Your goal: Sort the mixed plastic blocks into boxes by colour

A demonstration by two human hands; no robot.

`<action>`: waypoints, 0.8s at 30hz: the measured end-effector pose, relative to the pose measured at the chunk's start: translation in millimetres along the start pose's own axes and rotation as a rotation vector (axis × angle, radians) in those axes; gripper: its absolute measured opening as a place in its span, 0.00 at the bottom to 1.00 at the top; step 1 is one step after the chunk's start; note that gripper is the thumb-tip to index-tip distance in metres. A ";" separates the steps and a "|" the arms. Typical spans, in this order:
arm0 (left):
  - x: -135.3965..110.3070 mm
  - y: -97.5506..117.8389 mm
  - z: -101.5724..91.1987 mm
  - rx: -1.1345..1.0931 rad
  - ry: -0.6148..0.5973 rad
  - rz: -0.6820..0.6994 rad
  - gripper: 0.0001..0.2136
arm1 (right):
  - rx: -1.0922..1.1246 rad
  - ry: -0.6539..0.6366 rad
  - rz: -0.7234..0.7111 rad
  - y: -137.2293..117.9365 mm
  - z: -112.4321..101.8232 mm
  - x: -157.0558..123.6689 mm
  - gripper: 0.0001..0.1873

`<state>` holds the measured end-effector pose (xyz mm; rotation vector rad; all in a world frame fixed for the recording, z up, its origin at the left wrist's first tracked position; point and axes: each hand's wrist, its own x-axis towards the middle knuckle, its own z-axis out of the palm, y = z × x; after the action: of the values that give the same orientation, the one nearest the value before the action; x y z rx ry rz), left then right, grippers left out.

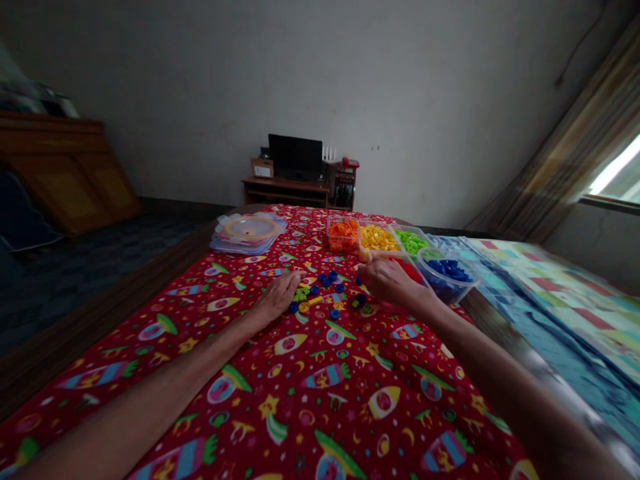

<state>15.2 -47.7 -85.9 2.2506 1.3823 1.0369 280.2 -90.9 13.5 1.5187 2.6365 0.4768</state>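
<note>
My left hand (281,295) lies on the red patterned cloth (300,373), its fingers stretched forward beside light green pieces (301,294). Close to its fingertips are a yellow stick-shaped piece (315,301), a yellow round piece (304,307) and several small blue wheel-like pieces (326,283). My right hand (384,279) is over the cloth in front of the plastic boxes, its fingers curled together. Whatever they may hold is hidden. Next to its fingertips is a blue piece (359,280), and dark blue and green pieces (361,300) lie just below it.
Clear boxes hold orange pieces (345,229), yellow pieces (379,237), green pieces (411,241) and red pieces (411,270). A round clear tub (446,292) of blue pieces stands at the right edge. Stacked plastic lids (249,233) lie at back left. Beyond are a desk and monitor (295,157).
</note>
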 end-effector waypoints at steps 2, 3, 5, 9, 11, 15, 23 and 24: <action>0.4 1.6 -1.2 -0.013 -0.008 -0.014 0.33 | 0.038 0.055 0.131 12.4 -9.4 -4.1 0.14; 0.6 2.2 -1.7 -0.023 -0.013 -0.022 0.33 | 0.054 0.078 0.193 20.0 -12.4 -7.7 0.14; 0.6 3.4 -2.8 -0.042 -0.013 -0.035 0.34 | 0.086 0.111 0.297 35.4 -14.1 -16.0 0.14; -0.2 5.9 -5.0 -0.059 -0.004 -0.056 0.32 | 0.211 0.290 0.314 45.6 -6.0 -19.9 0.15; -0.6 6.3 -5.4 -0.056 -0.001 -0.055 0.30 | 0.267 0.288 0.218 30.9 -0.5 -11.6 0.16; 0.7 3.8 -5.2 -0.053 0.006 -0.065 0.25 | 0.296 0.081 0.015 -25.4 11.9 8.2 0.14; 3.4 -4.7 -2.7 -0.103 0.002 -0.110 0.21 | 0.231 0.053 -0.189 -58.1 45.2 6.6 0.10; 3.6 -6.0 -1.5 -0.111 -0.001 -0.095 0.21 | 0.222 0.059 -0.191 -54.6 48.3 7.2 0.10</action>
<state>11.3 -41.8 -86.9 2.0852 1.3811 1.0536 240.9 -99.0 -47.8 1.3000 2.9272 0.2244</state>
